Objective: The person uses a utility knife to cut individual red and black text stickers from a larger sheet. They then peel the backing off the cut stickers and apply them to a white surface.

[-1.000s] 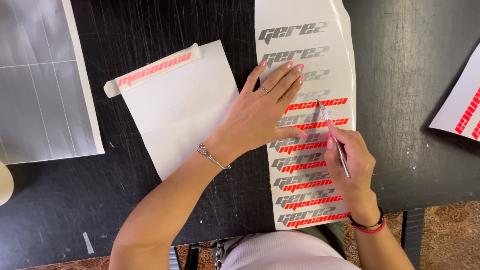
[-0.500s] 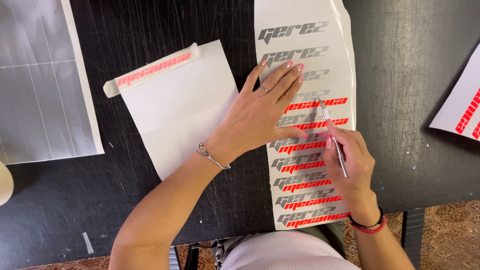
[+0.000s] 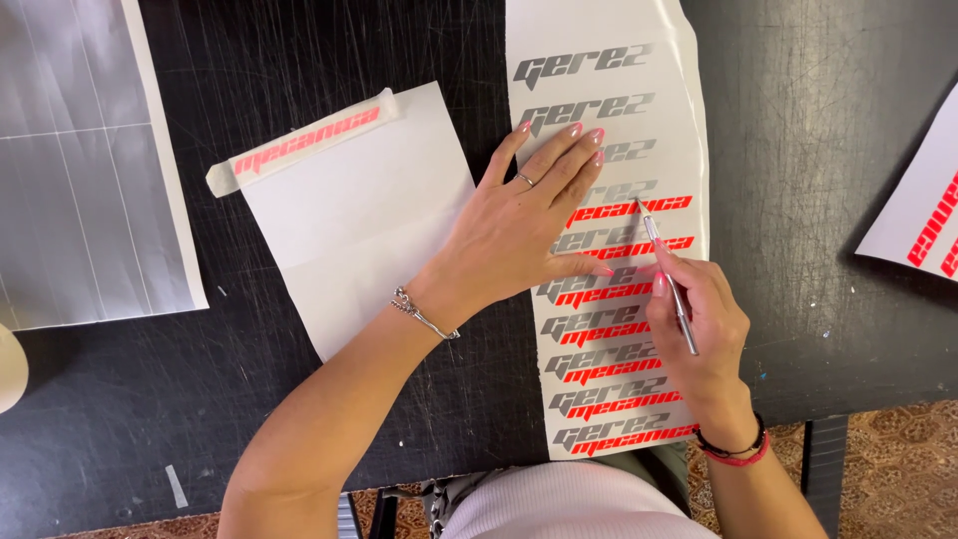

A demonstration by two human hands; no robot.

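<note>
A long white sticker sheet (image 3: 671, 110) with rows of grey and red lettering lies on the black table (image 3: 798, 150). My left hand (image 3: 524, 230) presses flat on the sheet's left half, fingers spread, holding it down. My right hand (image 3: 704, 319) grips a thin silver craft knife (image 3: 667, 274) like a pen; the blade tip touches the sheet by a row of red letters, just right of my left fingertips.
A blank white paper sheet (image 3: 349, 215) with a strip of red letters on tape (image 3: 299, 145) lies to the left. A silvery grey sheet (image 3: 85, 160) sits at far left. Another white sheet with red letters (image 3: 923, 225) pokes in at right. The table's near edge runs along the bottom.
The knife tip has shifted slightly along the red letter row; my left hand stays pressed in the same place.
</note>
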